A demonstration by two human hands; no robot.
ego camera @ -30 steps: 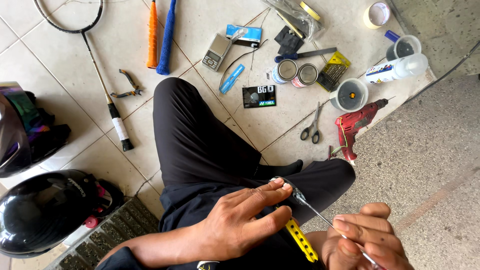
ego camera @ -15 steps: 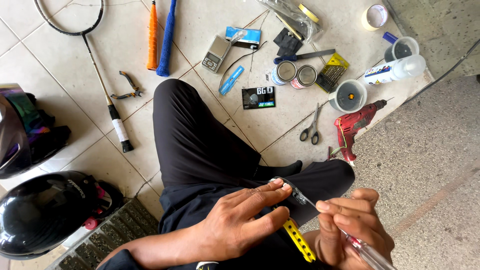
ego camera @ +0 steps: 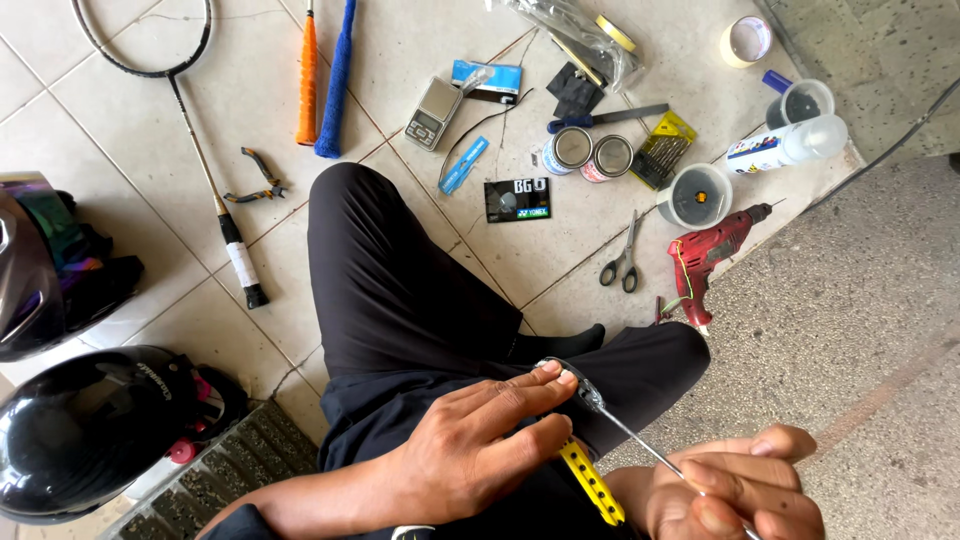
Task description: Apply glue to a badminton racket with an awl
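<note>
I sit cross-legged in black trousers (ego camera: 400, 290) on a tiled floor. My left hand (ego camera: 480, 445) reaches across my lap, and its fingertips pinch the dark end of a thin metal rod (ego camera: 635, 440). The rod slants down to the right into my right hand (ego camera: 735, 490), which is closed around its lower part at the bottom edge of the view. A yellow strip with holes (ego camera: 592, 482) lies on my lap under the left fingers. The rod's far end is hidden inside the right hand.
On the tiles ahead lie a badminton racket (ego camera: 215, 190), orange (ego camera: 306, 75) and blue grips (ego camera: 337, 80), pliers (ego camera: 255, 180), a pocket scale (ego camera: 435, 112), two tins (ego camera: 590, 152), scissors (ego camera: 625, 258), a red drill (ego camera: 712, 255) and cups (ego camera: 695, 195). Two helmets (ego camera: 85, 425) sit at the left.
My right hand rose along the rod half a second ago and has dropped back lower and to the right. My left hand has stayed on the rod's end.
</note>
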